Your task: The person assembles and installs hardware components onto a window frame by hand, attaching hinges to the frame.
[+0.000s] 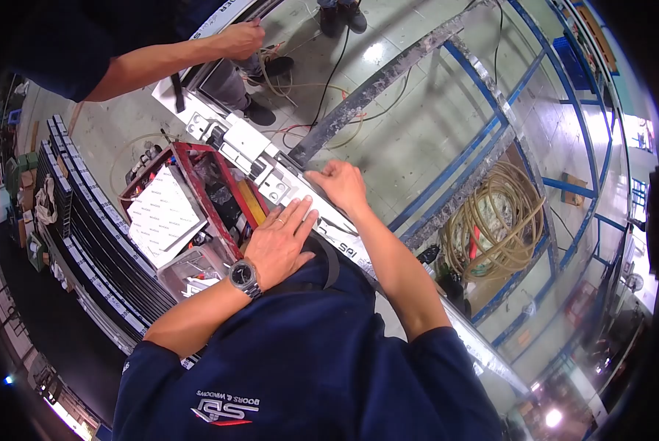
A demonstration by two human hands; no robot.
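A long white door or window profile (344,241) with printed film on it runs diagonally in front of me. White hinges (248,140) are fixed along it. My left hand (279,239), with a watch on the wrist, lies on the profile beside a hinge, fingers stretched out. At the profile's far edge is my right hand (341,187), its fingers curled in and the thumb toward the hinge. Whatever its fingertips pinch is hidden. A dark strip shows just beyond the hinge, near the right thumb.
A red tool tray (230,184) with white papers (166,213) stands left of the profile. A co-worker's hand (240,40) is over the far end. Right are a blue metal rack (484,143) and coiled hose (491,220). Cables cross the floor. Dark profiles (98,228) lie at left.
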